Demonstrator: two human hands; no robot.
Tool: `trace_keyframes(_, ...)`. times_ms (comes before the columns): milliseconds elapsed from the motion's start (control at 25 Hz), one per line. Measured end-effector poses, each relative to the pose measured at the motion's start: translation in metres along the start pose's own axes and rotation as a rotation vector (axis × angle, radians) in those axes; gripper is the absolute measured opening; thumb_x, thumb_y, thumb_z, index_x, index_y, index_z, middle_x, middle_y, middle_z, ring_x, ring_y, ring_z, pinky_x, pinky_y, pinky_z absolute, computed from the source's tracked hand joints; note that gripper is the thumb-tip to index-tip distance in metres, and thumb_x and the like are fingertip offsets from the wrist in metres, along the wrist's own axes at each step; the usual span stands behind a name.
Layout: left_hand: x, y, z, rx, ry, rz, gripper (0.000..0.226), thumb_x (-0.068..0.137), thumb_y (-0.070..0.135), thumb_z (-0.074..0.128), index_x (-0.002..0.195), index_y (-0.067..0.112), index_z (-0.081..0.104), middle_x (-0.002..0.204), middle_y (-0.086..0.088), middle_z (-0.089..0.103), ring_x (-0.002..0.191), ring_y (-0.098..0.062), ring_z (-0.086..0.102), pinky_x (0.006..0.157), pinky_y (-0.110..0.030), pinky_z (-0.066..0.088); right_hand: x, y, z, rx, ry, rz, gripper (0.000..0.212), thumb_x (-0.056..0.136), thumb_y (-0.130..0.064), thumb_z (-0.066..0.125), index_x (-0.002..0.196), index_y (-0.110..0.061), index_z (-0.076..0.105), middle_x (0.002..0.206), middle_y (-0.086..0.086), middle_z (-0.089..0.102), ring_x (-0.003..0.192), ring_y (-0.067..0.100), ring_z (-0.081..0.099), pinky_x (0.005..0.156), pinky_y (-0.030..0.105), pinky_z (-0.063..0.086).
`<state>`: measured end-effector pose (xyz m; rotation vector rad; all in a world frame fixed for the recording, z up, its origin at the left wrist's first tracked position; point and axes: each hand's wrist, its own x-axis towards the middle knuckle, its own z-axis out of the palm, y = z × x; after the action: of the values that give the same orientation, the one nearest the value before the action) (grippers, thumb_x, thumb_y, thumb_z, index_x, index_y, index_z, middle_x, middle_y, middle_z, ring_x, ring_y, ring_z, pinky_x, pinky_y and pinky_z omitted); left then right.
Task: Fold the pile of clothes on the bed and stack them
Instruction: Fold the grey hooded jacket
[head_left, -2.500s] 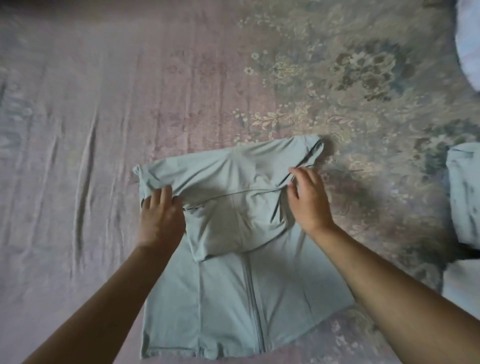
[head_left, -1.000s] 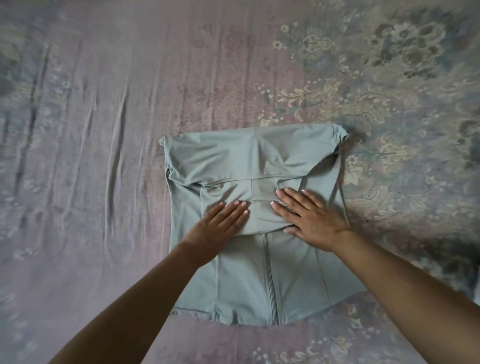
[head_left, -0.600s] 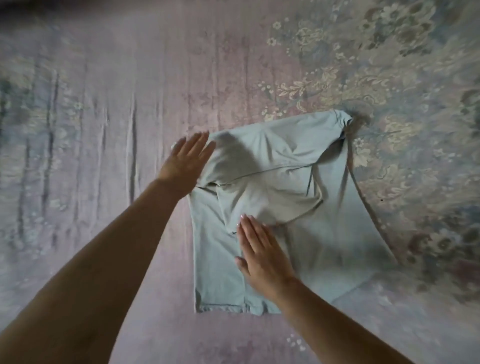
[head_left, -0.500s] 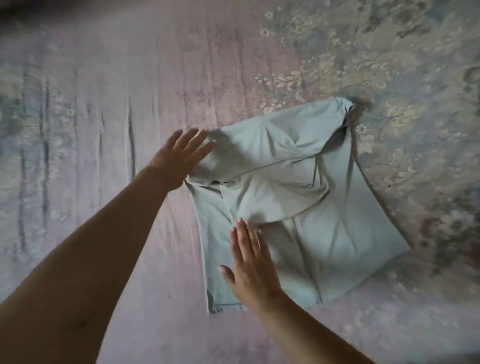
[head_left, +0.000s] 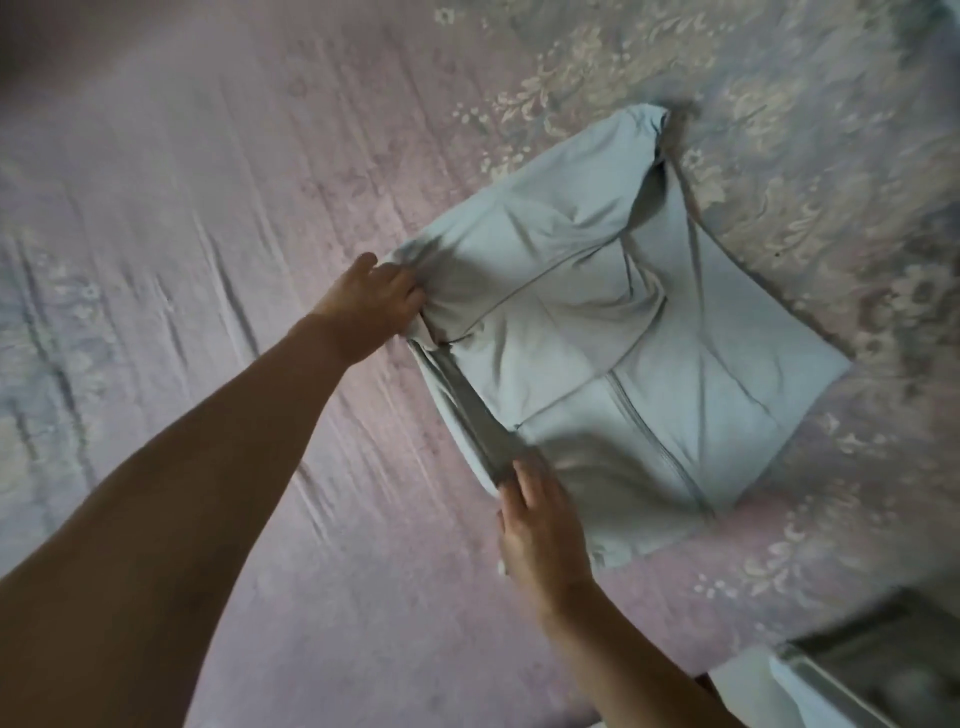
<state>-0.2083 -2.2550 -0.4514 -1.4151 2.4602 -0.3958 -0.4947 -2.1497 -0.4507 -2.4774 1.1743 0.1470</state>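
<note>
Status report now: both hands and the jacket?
Left hand grips jacket upper left corner. Right hand at its lower left edge, grip unclear. Nothing in the way.

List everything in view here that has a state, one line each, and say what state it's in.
Pale green zip-up top: partly folded, sleeves tucked across the front, left edge lifted off the bed.
Zipper: closed along the visible lower part.
Left hand: grips the top's upper left corner.
Right hand: holds the top's lower left edge.
Bedsheet: spread out, creased.
</note>
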Motion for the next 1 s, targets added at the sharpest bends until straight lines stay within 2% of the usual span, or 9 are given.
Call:
trace_keyframes(80, 0.018, -0.013, -0.02, -0.019, 0.027, 0.004, 0.022, 0.061, -0.007, 0.056, 0.071, 0.012, 0.055, 0.077, -0.012, 0.056, 0.058, -0.026, 0.054, 0.06, -0.033, 0.047, 0.0, 0.027, -0.028, 0.163, 0.062, 0.118, 0.031, 0.052, -0.006, 0.082, 0.077, -0.008, 0.063, 0.075, 0.011, 0.06, 0.067, 0.033, 0.061, 0.054, 0.032, 0.049)
trace_keyframes(160, 0.047, -0.032, -0.036, -0.045, 0.088, 0.024, 0.019, 0.066, -0.005, 0.054, 0.074, 0.012, 0.054, 0.072, -0.01, 0.054, 0.056, -0.026, 0.053, 0.063, -0.035, 0.045, 0.006, 0.062, -0.062, 0.247, 0.151, 0.345, 0.031, 0.057, 0.001, 0.075, 0.086, -0.006, 0.067, 0.075, 0.012, 0.064, 0.065, 0.031, 0.065, 0.05, 0.029, 0.049)
trace_keyframes(360, 0.178, -0.063, -0.089, -0.298, 0.008, 0.119, 0.024, 0.077, 0.011, 0.045, 0.094, 0.007, 0.061, 0.076, -0.014, 0.063, 0.062, -0.034, 0.064, 0.055, -0.035, 0.045, 0.041, 0.181, -0.141, 0.395, 0.087, 0.574, 0.03, 0.085, -0.001, 0.052, 0.112, -0.003, 0.065, 0.1, 0.022, 0.068, 0.095, 0.036, 0.064, 0.076, 0.036, 0.047)
trace_keyframes(520, 0.265, -0.047, -0.081, -0.658, -0.211, -0.228, 0.037, 0.083, 0.008, 0.054, 0.12, 0.011, 0.057, 0.107, -0.012, 0.059, 0.093, -0.034, 0.06, 0.074, -0.035, 0.044, 0.068, 0.245, -0.148, 0.357, 0.059, 0.683, 0.033, 0.09, -0.007, 0.048, 0.121, -0.008, 0.061, 0.105, 0.024, 0.066, 0.098, 0.038, 0.062, 0.076, 0.037, 0.045)
trace_keyframes(640, 0.292, -0.033, -0.061, -1.12, -0.056, -0.541, 0.037, 0.083, 0.004, 0.063, 0.119, 0.007, 0.056, 0.095, 0.001, 0.058, 0.086, -0.02, 0.058, 0.065, -0.004, 0.037, 0.076, 0.267, -0.135, 0.246, -0.052, 0.711, 0.035, 0.093, -0.01, 0.044, 0.126, -0.011, 0.056, 0.104, 0.024, 0.065, 0.098, 0.038, 0.061, 0.073, 0.036, 0.043)
trace_keyframes(720, 0.298, -0.029, -0.048, -1.221, -0.01, -0.714, 0.039, 0.082, 0.009, 0.069, 0.119, 0.007, 0.057, 0.095, 0.001, 0.058, 0.086, -0.016, 0.059, 0.063, -0.001, 0.036, 0.077, 0.27, -0.128, 0.172, -0.015, 0.705, 0.03, 0.091, -0.009, 0.046, 0.118, -0.008, 0.06, 0.094, 0.023, 0.065, 0.089, 0.04, 0.062, 0.067, 0.037, 0.046)
trace_keyframes(800, 0.299, -0.024, -0.041, -1.265, 0.002, -0.816, 0.033, 0.082, 0.013, 0.07, 0.114, 0.011, 0.06, 0.094, 0.001, 0.059, 0.087, -0.015, 0.059, 0.07, -0.013, 0.048, 0.074, 0.27, -0.118, 0.105, 0.128, 0.638, 0.017, 0.084, -0.006, 0.048, 0.09, -0.002, 0.063, 0.071, 0.022, 0.06, 0.064, 0.039, 0.061, 0.05, 0.033, 0.045)
trace_keyframes(880, 0.302, -0.02, -0.038, -1.319, 0.04, -0.845, 0.023, 0.084, 0.015, 0.069, 0.105, 0.015, 0.062, 0.086, 0.004, 0.057, 0.082, -0.015, 0.058, 0.07, -0.036, 0.057, 0.072, 0.271, -0.112, -0.01, 0.225, 0.559, 0.024, 0.079, -0.013, 0.039, 0.074, -0.002, 0.06, 0.061, 0.017, 0.054, 0.05, 0.036, 0.056, 0.039, 0.029, 0.041)
trace_keyframes(1000, 0.308, -0.016, -0.035, -1.244, 0.054, -0.809, 0.032, 0.084, 0.016, 0.069, 0.113, 0.011, 0.058, 0.101, 0.0, 0.052, 0.093, -0.017, 0.053, 0.084, -0.035, 0.051, 0.073, 0.271, -0.11, -0.069, 0.241, 0.494, 0.032, 0.077, -0.017, 0.035, 0.082, 0.0, 0.061, 0.077, 0.02, 0.056, 0.068, 0.038, 0.058, 0.054, 0.039, 0.049)
